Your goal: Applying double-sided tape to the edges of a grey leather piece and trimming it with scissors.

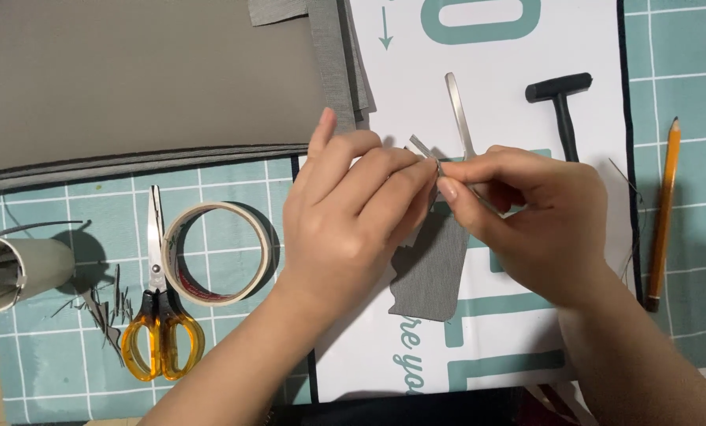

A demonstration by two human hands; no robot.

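- Teal cutting mat (688, 47) with a white grid covers the desk, and a white sheet with teal print (519, 315) lies on top of it, right under the hands.
- Left hand (353, 213) has its fingertips pressed together, pinching the top end of a small grey mesh piece (428, 276). That piece hangs down between both hands, over the white sheet.
- Right hand (526, 213) is closed around metal tweezers (459, 110). The back end sticks up past the fingers and the tips meet the mesh just beside the left fingertips.
- My read on progress: the piece is already cut out. Its lower edge looks jagged and there are grey scraps (104, 304) on the mat by the scissors, so the cutting seems done. The fine work at the top edge looks like it's in the middle. Can't tell how much is left, the fingers hide that spot.
- Around it: orange-handled scissors (158, 315) and a roll of tape (219, 252) lie well left, with a rolled tube (18, 272) at the far left edge.
- Big grey sheets (132, 79) fill the top left.
- Black hammer (562, 99) and a pencil (664, 205) sit to the right.
- Nothing really crowds the hands. The hammer handle is the nearest thing to the right hand.
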